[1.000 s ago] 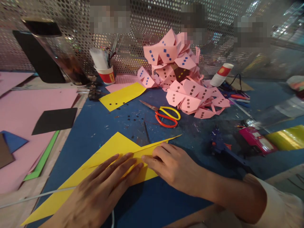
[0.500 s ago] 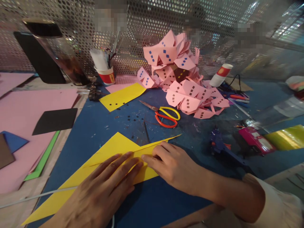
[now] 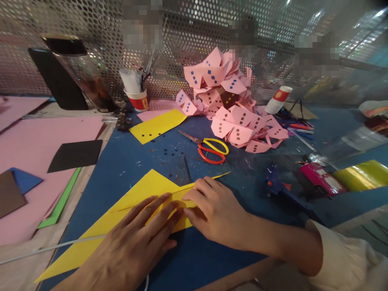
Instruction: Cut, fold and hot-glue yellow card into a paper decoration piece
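A long sheet of yellow paper (image 3: 148,186) lies slantwise on the blue mat, with a narrow fold along part of its far edge and a thin point sticking out to the right. Flat on the sheet rests my left hand (image 3: 136,238), fingers stretched out and pressing it down. My right hand (image 3: 215,212) has curled fingers closed on the folded strip, close to the left fingertips; its exact grip is partly hidden. Beyond the paper lie scissors (image 3: 198,140) with one yellow and one red handle, and a thin dark pointed tool (image 3: 187,167).
Pink folded paper pieces (image 3: 233,125) with small diamonds are heaped at the back. A blue glue gun (image 3: 274,180) and a magenta object (image 3: 323,178) lie right. Paper cups (image 3: 138,100), a bottle (image 3: 93,81) and pink sheets (image 3: 27,141) stand or lie left. A white cable (image 3: 69,243) crosses the yellow paper.
My right hand has shifted slightly left along the fold, its fingers more curled. The left hand stays on the paper. The whole view has moved a little.
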`<action>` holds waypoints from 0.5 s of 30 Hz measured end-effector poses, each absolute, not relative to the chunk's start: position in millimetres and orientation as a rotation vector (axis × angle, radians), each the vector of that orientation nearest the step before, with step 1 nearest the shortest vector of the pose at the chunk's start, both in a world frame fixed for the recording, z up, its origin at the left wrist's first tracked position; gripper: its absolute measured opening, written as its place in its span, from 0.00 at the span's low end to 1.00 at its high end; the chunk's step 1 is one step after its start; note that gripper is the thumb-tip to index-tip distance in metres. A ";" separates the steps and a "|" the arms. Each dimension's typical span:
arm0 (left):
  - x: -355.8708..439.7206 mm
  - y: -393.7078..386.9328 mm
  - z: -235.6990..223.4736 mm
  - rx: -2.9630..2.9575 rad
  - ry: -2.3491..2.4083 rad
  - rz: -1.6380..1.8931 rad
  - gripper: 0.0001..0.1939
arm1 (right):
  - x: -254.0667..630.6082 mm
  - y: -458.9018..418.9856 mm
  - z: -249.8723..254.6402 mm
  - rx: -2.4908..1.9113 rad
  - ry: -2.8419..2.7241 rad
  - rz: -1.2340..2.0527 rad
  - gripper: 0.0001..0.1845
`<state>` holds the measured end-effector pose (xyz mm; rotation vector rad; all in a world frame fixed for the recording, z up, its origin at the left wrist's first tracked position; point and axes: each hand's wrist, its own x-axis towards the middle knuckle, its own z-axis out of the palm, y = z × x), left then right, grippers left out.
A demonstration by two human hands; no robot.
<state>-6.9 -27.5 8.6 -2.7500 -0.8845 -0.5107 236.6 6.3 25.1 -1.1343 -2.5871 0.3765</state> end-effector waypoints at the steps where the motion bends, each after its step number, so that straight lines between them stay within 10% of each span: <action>1: -6.9 -27.6 8.4 -2.745 -0.889 -0.512 0.18 | 235.5 6.2 24.5 -1.143 -2.579 0.372 0.09; 15: -9.9 -29.0 6.9 -2.750 -0.876 -0.527 0.17 | 229.2 4.8 18.6 -1.219 -2.499 0.402 0.09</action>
